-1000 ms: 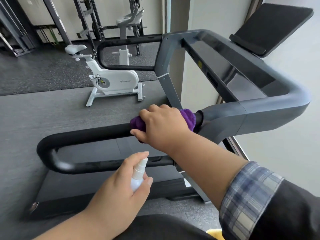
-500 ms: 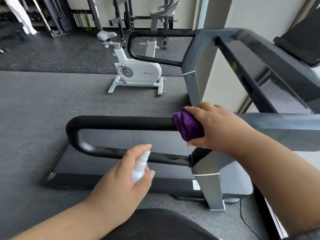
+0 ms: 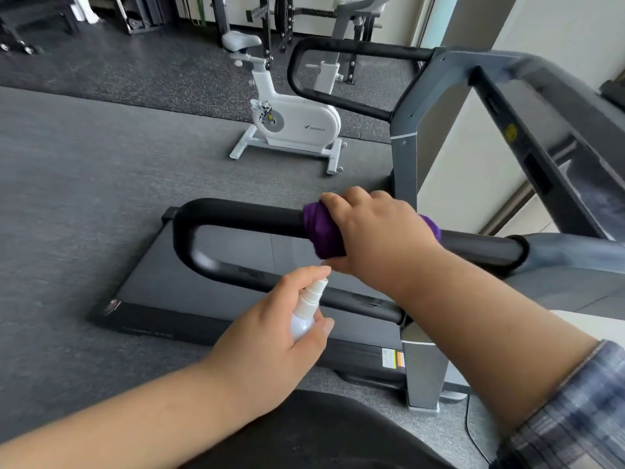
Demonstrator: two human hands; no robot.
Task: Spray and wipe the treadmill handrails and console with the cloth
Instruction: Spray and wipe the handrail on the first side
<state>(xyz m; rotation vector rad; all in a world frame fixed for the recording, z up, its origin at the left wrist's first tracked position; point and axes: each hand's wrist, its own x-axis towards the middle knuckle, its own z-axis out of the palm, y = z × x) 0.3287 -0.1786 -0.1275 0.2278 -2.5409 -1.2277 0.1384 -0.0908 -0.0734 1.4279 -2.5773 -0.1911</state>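
Behind the treadmill (image 3: 236, 292), grey gym flooring (image 3: 84, 184) holds an exercise bike (image 3: 291, 123).

a white exercise bike (image 3: 291, 120) stands on the grey gym floor (image 3: 84, 198) at about 12 o'clock, its pale saddle (image 3: 240, 39) raised toward 11 o'clock and its white base feet splayed on the mat. behind it, along the far wall from 11 to 1 o'clock, runs a dark metal rack (image 3: 270, 18) with uprights and cross bars (details there are too small to make out). a low black bench frame (image 3: 30, 18) sits at 10 o'clock in the far corner. a pale wall (image 3: 558, 25) fills the 2 o'clock side. a plaid sleeve (image 3: 571, 407) shows at 4 o'clock.
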